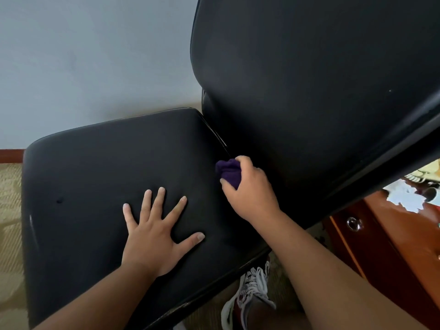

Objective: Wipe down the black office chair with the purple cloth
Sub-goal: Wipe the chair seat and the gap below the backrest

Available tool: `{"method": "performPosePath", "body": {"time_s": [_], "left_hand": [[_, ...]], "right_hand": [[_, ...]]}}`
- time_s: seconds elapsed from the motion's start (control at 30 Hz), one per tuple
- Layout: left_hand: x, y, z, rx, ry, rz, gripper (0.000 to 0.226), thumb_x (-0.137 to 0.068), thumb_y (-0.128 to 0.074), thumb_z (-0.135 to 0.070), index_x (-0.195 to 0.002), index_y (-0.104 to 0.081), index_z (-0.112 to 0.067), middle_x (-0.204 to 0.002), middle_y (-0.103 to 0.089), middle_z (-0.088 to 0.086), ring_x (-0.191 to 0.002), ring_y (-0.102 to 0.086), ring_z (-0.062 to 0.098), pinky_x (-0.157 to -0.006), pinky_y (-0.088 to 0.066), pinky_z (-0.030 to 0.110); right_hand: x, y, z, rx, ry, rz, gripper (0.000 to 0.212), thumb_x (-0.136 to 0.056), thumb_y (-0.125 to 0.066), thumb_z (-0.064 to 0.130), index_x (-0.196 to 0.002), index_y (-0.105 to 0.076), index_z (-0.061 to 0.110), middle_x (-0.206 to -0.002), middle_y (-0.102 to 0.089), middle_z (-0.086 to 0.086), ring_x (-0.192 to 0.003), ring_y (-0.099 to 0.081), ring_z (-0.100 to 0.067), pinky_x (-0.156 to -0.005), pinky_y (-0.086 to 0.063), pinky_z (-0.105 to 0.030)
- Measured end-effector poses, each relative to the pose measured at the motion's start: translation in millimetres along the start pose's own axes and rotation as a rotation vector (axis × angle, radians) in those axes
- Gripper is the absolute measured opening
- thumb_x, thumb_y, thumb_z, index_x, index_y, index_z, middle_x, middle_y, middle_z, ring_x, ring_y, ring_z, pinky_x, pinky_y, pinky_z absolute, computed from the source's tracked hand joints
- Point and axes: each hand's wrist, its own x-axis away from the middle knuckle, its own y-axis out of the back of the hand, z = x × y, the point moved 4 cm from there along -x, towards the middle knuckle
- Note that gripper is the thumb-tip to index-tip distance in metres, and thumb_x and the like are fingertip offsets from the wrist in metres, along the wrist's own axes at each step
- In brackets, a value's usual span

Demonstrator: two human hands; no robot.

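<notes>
As left hand (152,236) lies splayed on the chair (95,163), right hand (250,191) grips purple cloth (228,171)

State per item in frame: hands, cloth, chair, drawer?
left hand: flat, fingers spread, resting on seat
right hand: grips purple cloth at seat's rear crease
purple cloth: bunched in right hand
black office chair: unoccupied, front edge scuffed
drawer: closed

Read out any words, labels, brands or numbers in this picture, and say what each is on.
No text can be read.
Black office chair and purple cloth: no label shows.
Shoe: patterned markings, no readable letters.
White shapes on the wooden cabinet: too blurred to tell.
</notes>
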Motion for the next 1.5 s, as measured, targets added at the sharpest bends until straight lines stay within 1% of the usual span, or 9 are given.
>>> {"method": "performPosePath", "body": {"time_s": [0.1,0.2,0.37,0.67,0.87,0.93,1.03,1.23,1.5], "left_hand": [[0.1,0.7,-1.7,0.016,0.001,-0.009,0.093,-0.076,-0.017,-0.097,-0.155,-0.022,-0.048,-0.168,-0.010,0.004,-0.154,0.009,0.026,-0.117,0.008,0.065],[0.6,0.4,-2.5,0.016,0.002,-0.011,0.094,-0.076,-0.017,-0.096,-0.155,-0.022,-0.047,-0.168,-0.010,0.005,-0.154,0.009,0.026,-0.117,0.008,0.065],[-0.3,-2.5,-0.9,0.020,-0.002,-0.008,0.092,-0.078,-0.022,-0.095,-0.154,-0.029,-0.045,-0.166,-0.017,0.007,-0.155,0.002,0.028,-0.118,0.003,0.067],[-1.4,-8.7,-5.9,0.016,0.012,-0.013,0.091,-0.078,-0.026,-0.094,-0.152,-0.035,-0.042,-0.165,-0.022,0.009,-0.155,-0.004,0.031,-0.116,-0.002,0.069],[-1.9,-8.7,-11.3,0.013,0.047,-0.009,0.090,-0.079,-0.023,-0.094,-0.153,-0.032,-0.043,-0.165,-0.021,0.009,-0.155,-0.002,0.031,-0.116,0.000,0.069],[-1.7,-7.9,-10.6,0.010,0.042,-0.004,0.091,-0.079,-0.023,-0.094,-0.153,-0.033,-0.043,-0.165,-0.021,0.009,-0.155,-0.003,0.031,-0.116,0.000,0.069],[-1.4,-6.5,-7.1,0.006,0.024,-0.002,0.091,-0.079,-0.023,-0.094,-0.152,-0.035,-0.043,-0.164,-0.023,0.009,-0.154,-0.004,0.031,-0.117,0.000,0.068],[-0.5,-5.3,-1.4,-0.012,-0.002,0.007,0.091,-0.078,-0.024,-0.095,-0.152,-0.035,-0.043,-0.164,-0.024,0.008,-0.154,-0.007,0.030,-0.117,-0.005,0.068],[-1.0,-7.6,-4.2,0.002,-0.004,-0.011,0.090,-0.079,-0.027,-0.093,-0.151,-0.040,-0.040,-0.163,-0.027,0.011,-0.154,-0.011,0.033,-0.116,-0.007,0.070]], "right_hand": [[-7.9,-0.3,6.0,0.111,-0.023,-0.122,0.040,-0.091,-0.063,0.048,-0.115,-0.056,0.016,-0.113,-0.057,-0.004,-0.105,-0.057,-0.024,-0.085,-0.054,-0.042],[-22.6,-24.2,-2.6,0.296,-0.120,-0.041,0.043,-0.097,-0.058,0.043,-0.128,-0.053,0.014,-0.130,-0.049,-0.009,-0.117,-0.051,-0.027,-0.095,-0.051,-0.040],[-42.4,-62.2,-20.8,0.106,-0.202,-0.011,0.060,-0.098,-0.058,0.023,-0.152,-0.035,0.013,-0.152,-0.036,-0.013,-0.133,-0.045,-0.030,-0.109,-0.043,-0.039],[-114.8,-73.6,-7.9,-0.006,-0.017,0.008,0.040,-0.088,-0.055,0.004,-0.127,-0.060,0.010,-0.138,-0.052,-0.009,-0.120,-0.055,-0.031,-0.102,-0.047,-0.041],[-96.7,-63.7,-14.8,-0.047,0.061,0.080,0.052,-0.089,-0.049,0.061,-0.112,-0.064,0.017,-0.118,-0.057,-0.001,-0.109,-0.055,-0.019,-0.095,-0.046,-0.033],[-78.6,-55.7,-20.9,-0.066,0.087,0.063,0.050,-0.095,-0.041,0.055,-0.108,-0.064,0.013,-0.114,-0.058,-0.003,-0.106,-0.056,-0.023,-0.093,-0.045,-0.034],[-55.1,-44.7,-34.6,-0.038,0.063,0.035,0.025,-0.100,-0.053,0.024,-0.118,-0.061,0.008,-0.125,-0.056,-0.009,-0.114,-0.056,-0.028,-0.099,-0.043,-0.036],[-44.1,-56.8,-31.3,0.022,-0.079,0.138,0.075,-0.099,-0.056,0.031,-0.161,-0.015,0.017,-0.162,-0.024,-0.013,-0.143,-0.033,-0.033,-0.117,-0.032,-0.047],[-105.9,-78.8,-8.2,0.051,-0.014,0.080,0.043,-0.103,-0.048,0.019,-0.144,-0.050,0.007,-0.151,-0.043,-0.014,-0.140,-0.038,-0.032,-0.116,-0.033,-0.044]]}}
